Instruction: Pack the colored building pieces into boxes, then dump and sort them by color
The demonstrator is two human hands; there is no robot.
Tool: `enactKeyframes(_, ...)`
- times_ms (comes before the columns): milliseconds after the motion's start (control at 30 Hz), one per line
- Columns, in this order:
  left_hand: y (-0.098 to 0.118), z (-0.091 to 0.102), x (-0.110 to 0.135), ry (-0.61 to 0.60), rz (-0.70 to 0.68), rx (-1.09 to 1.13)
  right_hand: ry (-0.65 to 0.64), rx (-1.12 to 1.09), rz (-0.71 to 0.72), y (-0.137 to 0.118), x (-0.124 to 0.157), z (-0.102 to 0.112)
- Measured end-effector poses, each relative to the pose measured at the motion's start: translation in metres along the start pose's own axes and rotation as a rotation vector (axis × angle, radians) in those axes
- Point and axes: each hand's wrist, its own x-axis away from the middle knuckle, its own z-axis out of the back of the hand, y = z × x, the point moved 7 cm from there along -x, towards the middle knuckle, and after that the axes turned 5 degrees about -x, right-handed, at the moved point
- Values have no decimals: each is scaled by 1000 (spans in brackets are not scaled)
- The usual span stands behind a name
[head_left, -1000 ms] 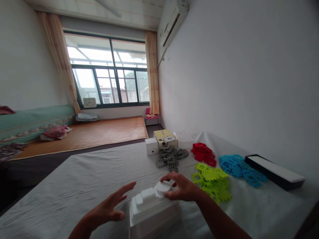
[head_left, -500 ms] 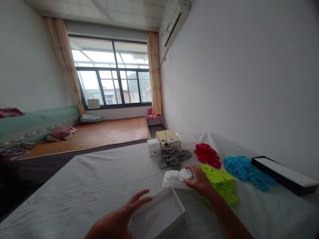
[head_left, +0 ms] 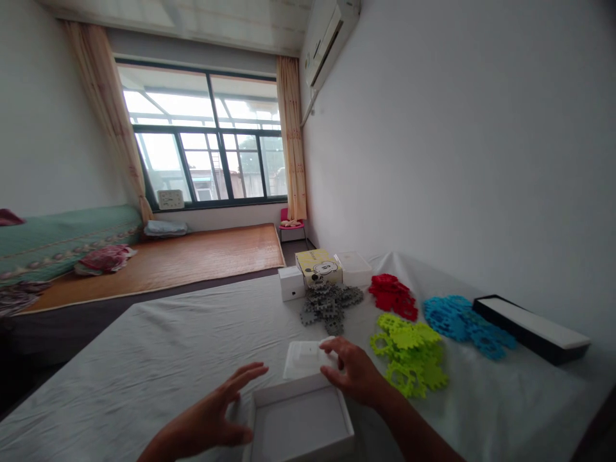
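A white open box [head_left: 301, 420] with a flat, pale inside lies right in front of me. My left hand [head_left: 206, 410] is at its left side, fingers stretched and apart, the thumb at the box wall. Just behind the box is a white moulded tray [head_left: 301, 360] with raised shapes. My right hand [head_left: 353, 371] has its fingers curled over the tray's right end, with the thumb close to the box's back corner. That end of the tray is mostly hidden by the fingers.
Beyond lie grey [head_left: 330, 305], red [head_left: 392, 295], lime-green [head_left: 411, 353] and blue [head_left: 466, 324] piles of toothed plastic pieces. A long black-and-white box [head_left: 532, 327] is at right. A yellow box [head_left: 320, 266], a small white box [head_left: 290, 284] and a translucent container [head_left: 355, 268] stand behind.
My right hand and the white tray have moved left, behind the box. The box has turned straighter. The round white part under my right hand no longer shows. The view has shifted slightly.
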Motion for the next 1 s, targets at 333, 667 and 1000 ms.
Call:
enactKeyframes(333, -11, -2, -1, -34, -89, 106, -94, 20, -5, -10, 3, -6)
enactKeyframes(667, -7, -10, -13, -4, -130, 176, -28, -2, -14, -21, 6, 6)
enactKeyframes(1000, -18, -12, -14, -28, -85, 66, 256, 353, -278, 138, 29, 176)
